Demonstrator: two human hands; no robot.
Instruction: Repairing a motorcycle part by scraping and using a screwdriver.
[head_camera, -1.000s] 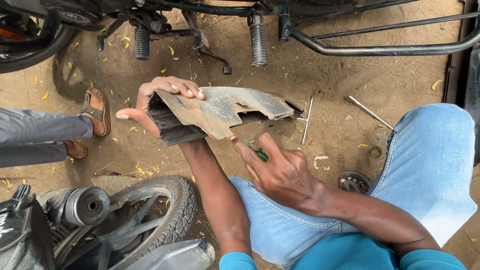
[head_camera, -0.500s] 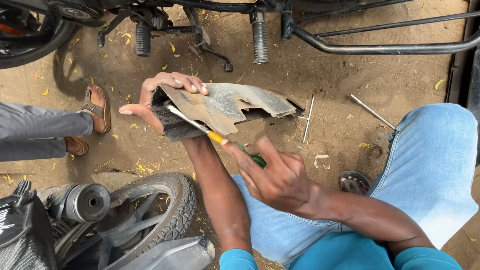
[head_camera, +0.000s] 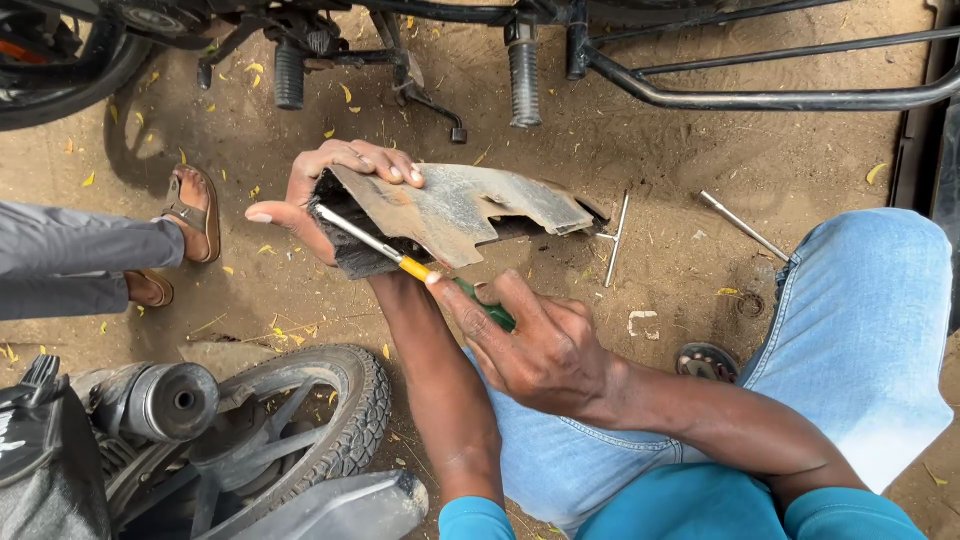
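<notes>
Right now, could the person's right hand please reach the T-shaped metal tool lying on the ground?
Probably yes: the T-shaped tool lies on bare dirt, nothing between, but the right hand holds a screwdriver.

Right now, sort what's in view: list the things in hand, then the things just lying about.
In hand:
- dusty grey panel, gripped by the left hand
- screwdriver, held by the right hand, tip at the panel's edge

Lying about:
- T-shaped tool on the dirt
- metal rod
- motorcycle wheel
- exhaust pipe
- footpegs

Mudguard panel as landmark: left hand grips its left end; screwdriver lies across it; right hand below; T-wrench just right; tyre lower left.
</notes>
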